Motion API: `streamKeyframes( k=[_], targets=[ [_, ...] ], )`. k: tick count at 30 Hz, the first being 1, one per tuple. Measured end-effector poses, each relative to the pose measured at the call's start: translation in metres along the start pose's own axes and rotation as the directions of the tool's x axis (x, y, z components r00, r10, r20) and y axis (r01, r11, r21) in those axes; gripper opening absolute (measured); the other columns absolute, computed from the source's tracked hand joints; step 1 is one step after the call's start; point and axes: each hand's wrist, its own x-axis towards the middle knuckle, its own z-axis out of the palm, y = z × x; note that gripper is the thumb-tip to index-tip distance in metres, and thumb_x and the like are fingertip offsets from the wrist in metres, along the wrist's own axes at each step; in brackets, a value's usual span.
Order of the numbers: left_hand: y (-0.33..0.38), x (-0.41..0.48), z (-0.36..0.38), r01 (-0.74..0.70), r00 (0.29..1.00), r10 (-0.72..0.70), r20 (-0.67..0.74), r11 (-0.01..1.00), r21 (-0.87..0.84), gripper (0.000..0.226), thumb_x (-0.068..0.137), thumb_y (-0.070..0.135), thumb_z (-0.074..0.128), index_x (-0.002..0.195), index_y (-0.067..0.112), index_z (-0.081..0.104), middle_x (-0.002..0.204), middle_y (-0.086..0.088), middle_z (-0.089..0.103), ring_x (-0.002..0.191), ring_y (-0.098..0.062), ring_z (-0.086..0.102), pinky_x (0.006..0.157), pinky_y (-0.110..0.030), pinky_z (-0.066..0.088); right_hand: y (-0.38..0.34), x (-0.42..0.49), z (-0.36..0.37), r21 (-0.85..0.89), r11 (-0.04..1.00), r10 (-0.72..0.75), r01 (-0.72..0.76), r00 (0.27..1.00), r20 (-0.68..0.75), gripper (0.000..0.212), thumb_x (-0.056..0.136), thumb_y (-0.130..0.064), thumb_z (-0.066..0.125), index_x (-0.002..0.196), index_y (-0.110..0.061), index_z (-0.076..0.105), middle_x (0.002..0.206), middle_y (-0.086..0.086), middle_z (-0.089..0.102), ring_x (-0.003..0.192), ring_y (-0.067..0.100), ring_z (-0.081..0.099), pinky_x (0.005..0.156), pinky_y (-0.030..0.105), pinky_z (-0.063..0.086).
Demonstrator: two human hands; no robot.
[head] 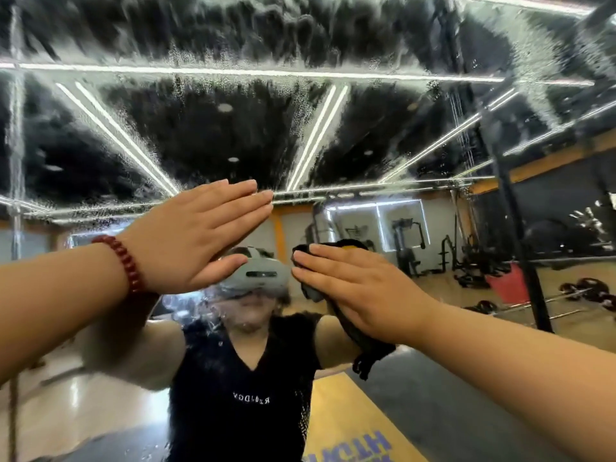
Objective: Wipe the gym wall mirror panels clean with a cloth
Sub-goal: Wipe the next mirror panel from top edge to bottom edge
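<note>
The wall mirror (pixel 300 128) fills the view, its upper part covered in wet streaks and droplets. My right hand (pixel 360 288) lies flat with straight fingers, pressing a dark cloth (pixel 370 351) against the glass at about head height; the cloth's lower end hangs loose below my palm. My left hand (pixel 200 238), a red bead bracelet (pixel 125 265) on its wrist, is flat with straight fingers against the mirror to the left of the cloth and holds nothing.
The mirror reflects a person in a black top with a grey headset (pixel 260 275), ceiling light strips, gym machines (pixel 410 241) and barbell plates (pixel 586 288) at the right. A vertical panel seam (pixel 15 145) runs near the left edge.
</note>
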Motion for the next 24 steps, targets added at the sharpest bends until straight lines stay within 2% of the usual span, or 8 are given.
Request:
streamKeyframes(
  k=[2, 4, 8, 11, 14, 17, 20, 24],
  targets=[
    [0.001, 0.000, 0.000, -0.006, 1.000, 0.006, -0.008, 1.000, 0.009, 0.067, 0.098, 0.048, 0.033, 0.149, 0.004, 0.038, 0.156, -0.012, 0.036, 0.145, -0.032, 0.031, 0.116, -0.049, 0.024, 0.015, 0.005, -0.012, -0.008, 0.988, 0.152, -0.154, 0.982, -0.108, 0.047, 0.095, -0.013, 0.040, 0.140, -0.008, 0.054, 0.147, 0.009, 0.050, 0.138, 0.024, 0.042, 0.116, 0.036, 0.031],
    [0.001, -0.001, 0.000, -0.006, 1.000, 0.006, -0.017, 1.000, 0.013, 0.067, 0.098, 0.048, 0.033, 0.149, 0.004, 0.038, 0.156, -0.011, 0.036, 0.145, -0.031, 0.031, 0.115, -0.048, 0.024, 0.044, 0.016, -0.034, 0.011, 0.905, 0.411, -0.425, 0.868, -0.279, 0.045, 0.097, -0.011, 0.041, 0.141, -0.005, 0.052, 0.149, 0.013, 0.047, 0.138, 0.029, 0.043, 0.116, 0.044, 0.033],
    [0.001, 0.001, 0.000, -0.003, 0.999, 0.003, -0.037, 1.000, 0.004, 0.067, 0.098, 0.048, 0.034, 0.148, 0.004, 0.039, 0.156, -0.011, 0.036, 0.145, -0.029, 0.032, 0.117, -0.045, 0.021, 0.079, 0.027, -0.051, 0.053, 0.664, 0.734, -0.746, 0.636, -0.237, 0.050, 0.106, -0.023, 0.039, 0.155, -0.015, 0.030, 0.164, 0.004, 0.019, 0.151, 0.024, 0.014, 0.123, 0.039, 0.015],
    [0.001, 0.001, 0.001, 0.011, 0.998, -0.011, -0.056, 1.000, -0.001, 0.067, 0.098, 0.048, 0.034, 0.147, 0.003, 0.041, 0.154, -0.011, 0.038, 0.144, -0.030, 0.034, 0.117, -0.045, 0.021, 0.050, 0.033, -0.028, -0.049, 0.786, 0.593, -0.616, 0.774, -0.224, 0.052, 0.101, -0.022, 0.045, 0.151, -0.014, 0.037, 0.161, 0.008, 0.029, 0.148, 0.028, 0.024, 0.122, 0.043, 0.020],
    [0.004, 0.001, 0.000, 0.022, 0.998, -0.022, -0.055, 1.000, -0.003, 0.066, 0.098, 0.048, 0.034, 0.146, 0.003, 0.043, 0.153, -0.012, 0.040, 0.142, -0.031, 0.036, 0.115, -0.048, 0.025, 0.000, 0.023, 0.008, -0.054, 0.968, 0.239, -0.247, 0.963, -0.122, 0.053, 0.096, -0.023, 0.047, 0.147, -0.012, 0.044, 0.156, 0.007, 0.037, 0.146, 0.027, 0.031, 0.118, 0.045, 0.028],
    [0.004, -0.003, -0.004, 0.032, 0.998, -0.032, -0.047, 0.999, -0.012, 0.066, 0.098, 0.047, 0.034, 0.146, 0.002, 0.042, 0.152, -0.013, 0.041, 0.142, -0.031, 0.037, 0.115, -0.048, 0.026, -0.024, 0.010, 0.023, -0.029, 1.000, 0.011, -0.011, 1.000, -0.008, 0.056, 0.096, -0.018, 0.054, 0.150, -0.015, 0.041, 0.158, 0.003, 0.035, 0.149, 0.021, 0.026, 0.120, 0.039, 0.024],
    [0.006, -0.017, -0.008, 0.048, 0.998, -0.050, -0.038, 0.998, -0.041, 0.067, 0.097, 0.047, 0.036, 0.145, 0.001, 0.042, 0.152, -0.015, 0.041, 0.142, -0.032, 0.036, 0.115, -0.049, 0.026, -0.011, 0.017, 0.008, -0.005, 0.999, 0.046, -0.046, 0.999, -0.012, 0.056, 0.094, -0.010, 0.050, 0.149, -0.008, 0.042, 0.156, 0.009, 0.037, 0.145, 0.023, 0.031, 0.118, 0.036, 0.025],
    [0.007, -0.043, -0.011, 0.098, 0.995, -0.100, -0.031, 0.994, -0.054, 0.068, 0.099, 0.047, 0.032, 0.145, -0.002, 0.040, 0.151, -0.019, 0.041, 0.142, -0.035, 0.036, 0.116, -0.050, 0.026, 0.006, 0.056, -0.020, 0.137, 0.881, 0.471, -0.453, 0.867, -0.163, 0.055, 0.102, -0.018, 0.045, 0.154, -0.008, 0.030, 0.164, 0.010, 0.018, 0.145, 0.025, 0.028, 0.116, 0.035, 0.025]
  ],
)
